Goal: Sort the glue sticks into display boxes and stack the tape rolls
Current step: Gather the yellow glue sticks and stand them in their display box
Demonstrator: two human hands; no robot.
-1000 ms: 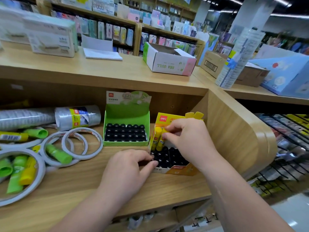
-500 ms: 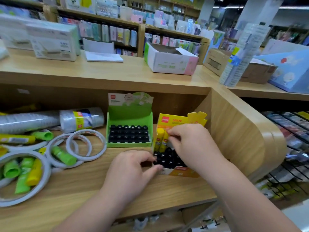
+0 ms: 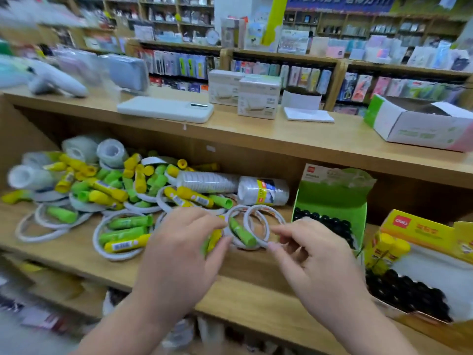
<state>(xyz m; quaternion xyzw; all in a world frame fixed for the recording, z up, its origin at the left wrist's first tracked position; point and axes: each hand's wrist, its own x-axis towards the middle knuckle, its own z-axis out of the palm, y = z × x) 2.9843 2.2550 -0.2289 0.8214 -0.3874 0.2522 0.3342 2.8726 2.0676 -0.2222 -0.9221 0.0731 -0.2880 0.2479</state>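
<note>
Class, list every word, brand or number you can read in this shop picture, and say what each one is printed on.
"deli": white letters on a red patch, on the yellow display box.
Too blurred or small to read: the other print on that box, the header of the green display box, the label on the wrapped tape pack, the labels on the glue sticks, the white carton, the blue banner.

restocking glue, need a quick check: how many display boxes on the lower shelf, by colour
green box: 1
yellow box: 1
total: 2
</note>
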